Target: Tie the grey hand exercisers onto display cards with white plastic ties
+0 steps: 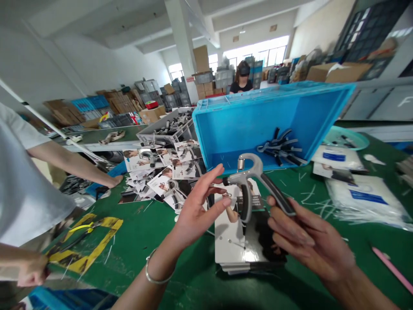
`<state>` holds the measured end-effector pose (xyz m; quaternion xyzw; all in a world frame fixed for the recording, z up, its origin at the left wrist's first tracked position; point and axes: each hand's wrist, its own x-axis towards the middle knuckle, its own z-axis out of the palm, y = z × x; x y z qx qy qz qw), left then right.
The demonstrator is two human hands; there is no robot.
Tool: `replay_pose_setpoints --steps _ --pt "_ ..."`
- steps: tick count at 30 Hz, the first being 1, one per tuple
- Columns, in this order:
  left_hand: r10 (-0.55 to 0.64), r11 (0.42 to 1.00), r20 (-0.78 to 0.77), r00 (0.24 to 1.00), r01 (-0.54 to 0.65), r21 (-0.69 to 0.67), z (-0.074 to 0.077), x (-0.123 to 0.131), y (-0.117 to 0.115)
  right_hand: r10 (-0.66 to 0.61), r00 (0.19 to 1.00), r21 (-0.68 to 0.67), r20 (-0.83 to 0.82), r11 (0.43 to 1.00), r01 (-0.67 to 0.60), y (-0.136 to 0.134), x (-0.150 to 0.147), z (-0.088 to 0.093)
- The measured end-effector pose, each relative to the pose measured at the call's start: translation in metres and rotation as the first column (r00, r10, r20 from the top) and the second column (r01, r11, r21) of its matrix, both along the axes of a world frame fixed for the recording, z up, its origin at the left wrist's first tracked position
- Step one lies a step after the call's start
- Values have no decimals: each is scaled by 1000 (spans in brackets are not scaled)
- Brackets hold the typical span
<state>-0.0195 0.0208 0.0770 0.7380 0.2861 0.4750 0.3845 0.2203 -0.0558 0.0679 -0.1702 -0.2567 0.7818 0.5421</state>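
Observation:
A grey and black hand grip strengthener (pixel 251 172) with a metal spring is held up by one handle in my right hand (pixel 309 241). My left hand (pixel 200 206), a bangle on its wrist, is beside the strengthener's adjusting knob with thumb and fingers apart. Whether its fingertips touch the knob I cannot tell. Below both hands lies a stack of printed backing cards (pixel 232 245). More grip strengtheners (pixel 280 146) lie in a blue crate (pixel 226 107) tipped on its side. To the left, several carded grip strengtheners (pixel 171 189) are heaped up.
Pliers (pixel 85 232) lie inside a yellow-black taped square at left, near a co-worker's arm (pixel 77 163). A grey bin (pixel 167 127) of grips stands behind. Bags of white ties (pixel 364 198), a green tray (pixel 346 138) and a pink stick (pixel 392 267) are at right.

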Motion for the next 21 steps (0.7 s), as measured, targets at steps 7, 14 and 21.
replay_pose_setpoints --steps 7,14,21 --pt "156 981 -116 981 -141 130 -18 -19 18 236 970 -33 -61 971 -238 13 -16 -5" --pt "65 997 -201 977 -56 49 -33 -26 12 196 834 -96 516 981 -171 -6 -9 -12" --pt "-60 991 -389 919 101 86 -29 -25 12 -440 -5 439 898 896 67 -23 21 -26"
